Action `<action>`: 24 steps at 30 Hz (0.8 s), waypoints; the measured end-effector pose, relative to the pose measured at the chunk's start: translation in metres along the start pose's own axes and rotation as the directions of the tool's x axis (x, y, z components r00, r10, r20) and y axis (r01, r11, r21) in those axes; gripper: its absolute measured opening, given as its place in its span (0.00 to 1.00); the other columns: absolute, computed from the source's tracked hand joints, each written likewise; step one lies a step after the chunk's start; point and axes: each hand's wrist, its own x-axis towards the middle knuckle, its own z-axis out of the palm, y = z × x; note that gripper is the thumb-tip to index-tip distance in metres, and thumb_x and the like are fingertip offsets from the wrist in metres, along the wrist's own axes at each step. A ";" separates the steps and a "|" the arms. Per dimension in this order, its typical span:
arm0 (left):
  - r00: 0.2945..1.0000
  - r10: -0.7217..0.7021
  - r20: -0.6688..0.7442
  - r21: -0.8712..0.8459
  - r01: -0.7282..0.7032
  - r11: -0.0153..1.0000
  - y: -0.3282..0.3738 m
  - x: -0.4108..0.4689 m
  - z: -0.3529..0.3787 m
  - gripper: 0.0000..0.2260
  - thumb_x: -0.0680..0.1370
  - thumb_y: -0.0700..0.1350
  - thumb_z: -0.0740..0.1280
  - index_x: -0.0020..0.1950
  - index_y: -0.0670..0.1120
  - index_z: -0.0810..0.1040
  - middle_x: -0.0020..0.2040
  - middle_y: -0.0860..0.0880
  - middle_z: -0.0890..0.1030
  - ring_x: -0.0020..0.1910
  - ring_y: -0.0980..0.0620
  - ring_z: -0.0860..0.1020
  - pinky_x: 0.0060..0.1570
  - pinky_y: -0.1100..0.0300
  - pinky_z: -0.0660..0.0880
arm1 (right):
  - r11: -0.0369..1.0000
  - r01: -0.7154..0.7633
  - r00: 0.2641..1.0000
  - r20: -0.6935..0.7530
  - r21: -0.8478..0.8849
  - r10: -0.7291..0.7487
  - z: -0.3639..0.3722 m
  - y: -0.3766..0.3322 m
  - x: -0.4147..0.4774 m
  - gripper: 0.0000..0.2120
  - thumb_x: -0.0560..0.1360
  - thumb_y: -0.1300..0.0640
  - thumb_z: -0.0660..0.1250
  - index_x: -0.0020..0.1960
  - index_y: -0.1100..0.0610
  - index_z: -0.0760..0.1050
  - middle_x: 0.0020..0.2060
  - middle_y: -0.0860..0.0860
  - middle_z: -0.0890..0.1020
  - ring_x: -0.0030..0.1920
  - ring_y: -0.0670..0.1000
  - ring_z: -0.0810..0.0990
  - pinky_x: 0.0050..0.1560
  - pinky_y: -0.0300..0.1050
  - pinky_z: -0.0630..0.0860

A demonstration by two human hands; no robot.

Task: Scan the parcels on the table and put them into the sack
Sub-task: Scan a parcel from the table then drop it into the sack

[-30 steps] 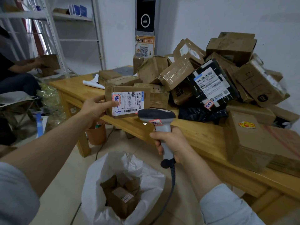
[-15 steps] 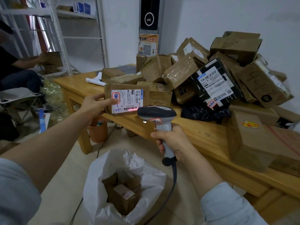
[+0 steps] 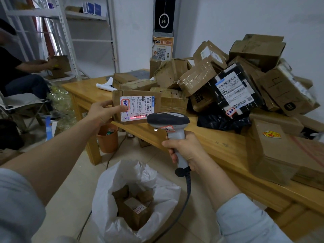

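Your left hand [image 3: 103, 113] grips a parcel [image 3: 138, 106] above the tabletop [image 3: 219, 146] edge; your right hand [image 3: 185, 149] grips the scanner [image 3: 168, 123], its red line on the label; the sack [image 3: 140, 199] is near.

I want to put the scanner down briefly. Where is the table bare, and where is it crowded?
On the table, bare wood: front strip before the black bag, left of the yellow-stickered box; far left corner beside the white paper. Stacked parcels crowd the back and right.
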 end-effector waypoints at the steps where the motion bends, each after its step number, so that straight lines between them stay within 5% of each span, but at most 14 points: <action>1: 1.000 -0.002 -0.003 -0.001 0.002 1.000 0.000 -0.001 -0.001 0.35 0.66 0.48 0.77 0.71 0.46 0.69 0.51 0.48 0.83 0.55 0.46 0.80 0.62 0.45 0.74 | 1.000 0.002 1.000 0.002 -0.002 -0.002 0.001 0.000 0.000 0.06 0.73 0.64 0.70 0.43 0.60 0.73 0.26 0.51 0.74 0.21 0.46 0.71 0.24 0.39 0.71; 11: 1.000 -0.008 -0.015 0.002 0.008 1.000 -0.003 0.000 -0.011 0.36 0.65 0.48 0.78 0.70 0.45 0.70 0.50 0.48 0.83 0.51 0.48 0.82 0.58 0.47 0.77 | 1.000 0.017 0.999 0.029 0.010 -0.017 0.007 -0.001 0.002 0.06 0.73 0.64 0.70 0.41 0.59 0.73 0.25 0.51 0.74 0.22 0.46 0.70 0.25 0.40 0.71; 14: 1.000 -0.019 -0.010 -0.004 0.019 1.000 -0.007 0.000 -0.014 0.39 0.62 0.51 0.78 0.70 0.45 0.71 0.51 0.49 0.83 0.49 0.50 0.82 0.50 0.52 0.80 | 0.999 0.001 0.999 0.040 0.039 -0.003 0.008 0.001 0.003 0.06 0.72 0.64 0.71 0.41 0.59 0.74 0.26 0.52 0.74 0.23 0.47 0.71 0.26 0.40 0.71; 20: 0.989 -0.135 -0.064 -0.138 0.125 0.982 -0.055 -0.024 -0.024 0.19 0.73 0.48 0.73 0.61 0.47 0.74 0.46 0.50 0.84 0.44 0.52 0.81 0.34 0.60 0.80 | 0.990 -0.136 0.984 0.120 0.036 0.131 0.012 0.024 0.008 0.07 0.72 0.65 0.71 0.43 0.60 0.73 0.25 0.51 0.75 0.22 0.47 0.71 0.23 0.39 0.70; 24: 0.933 -0.359 -0.031 -0.218 0.344 0.913 -0.121 -0.041 -0.024 0.12 0.74 0.49 0.71 0.55 0.48 0.76 0.53 0.44 0.81 0.50 0.46 0.80 0.50 0.50 0.80 | 0.974 -0.227 0.958 0.186 0.024 0.218 0.024 0.058 0.017 0.06 0.71 0.65 0.71 0.46 0.63 0.75 0.24 0.52 0.75 0.22 0.48 0.71 0.24 0.40 0.70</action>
